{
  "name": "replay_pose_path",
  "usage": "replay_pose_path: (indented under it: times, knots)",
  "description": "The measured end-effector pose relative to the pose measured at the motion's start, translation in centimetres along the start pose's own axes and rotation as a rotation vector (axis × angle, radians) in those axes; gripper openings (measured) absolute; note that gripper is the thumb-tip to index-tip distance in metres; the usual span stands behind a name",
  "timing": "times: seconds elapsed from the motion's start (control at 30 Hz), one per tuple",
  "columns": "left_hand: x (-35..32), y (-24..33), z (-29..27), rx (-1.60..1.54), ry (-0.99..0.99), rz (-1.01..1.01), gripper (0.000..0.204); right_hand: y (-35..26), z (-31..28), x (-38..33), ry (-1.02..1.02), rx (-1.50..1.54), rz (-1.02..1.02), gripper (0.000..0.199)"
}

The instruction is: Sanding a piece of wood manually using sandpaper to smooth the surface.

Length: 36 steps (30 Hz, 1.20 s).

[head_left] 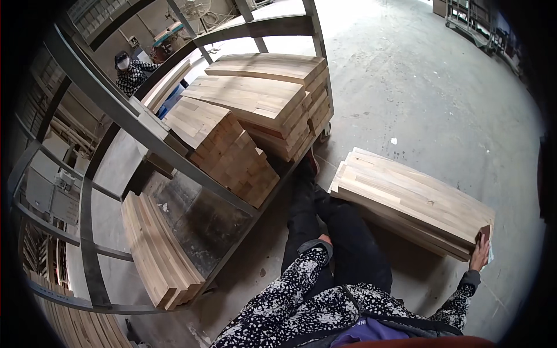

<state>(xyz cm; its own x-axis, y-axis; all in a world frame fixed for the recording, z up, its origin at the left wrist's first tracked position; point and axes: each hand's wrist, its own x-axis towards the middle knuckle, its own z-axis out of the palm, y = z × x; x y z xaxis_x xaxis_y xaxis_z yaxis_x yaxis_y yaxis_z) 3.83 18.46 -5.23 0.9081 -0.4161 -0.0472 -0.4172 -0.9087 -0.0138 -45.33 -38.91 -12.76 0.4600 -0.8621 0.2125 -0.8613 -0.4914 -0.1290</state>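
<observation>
1. Down at the lower right, the right hand is reaching out on an extended arm in a speckled black-and-white sleeve, its fingers spread flat and pressing against the near end of a stack of pale wooden boards; it is gripping nothing that I can make out.
2. Meanwhile the left hand is hanging by the dark trouser leg, mostly hidden by its cuff, so I cannot tell how its fingers are lying.
3. That stack is lying on the concrete floor, just right of the person's legs, several glued-up panels deep, edges roughly aligned, grain running lengthwise.
4. To the left, a grey metal cart is carrying more board stacks, and another person is standing beyond it.
</observation>
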Motion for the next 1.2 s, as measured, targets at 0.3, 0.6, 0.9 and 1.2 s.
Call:
replay_pose_path:
  times: [0.3,0.6,0.9,1.2]
  knots:
    - [-4.5,0.0,-1.7,-0.076,0.005,-0.085,0.031,-34.3,-3.1,-8.9,0.007,0.358,-0.81,0.057]
    - [-7.6,4.9,2.4,-0.167,-0.176,0.03,0.029,-39.0,-2.3,-8.7,-0.106,0.461,-1.015,0.055]
    - [-12.1,16.4,11.0,-0.344,-0.519,0.385,0.028,-1.6,-1.3,1.3,0.105,-0.015,-0.035,0.04]
    - [-10.4,14.8,1.9,-0.732,0.266,0.141,0.036,-29.7,-1.1,-5.7,0.102,0.157,-0.656,0.046]
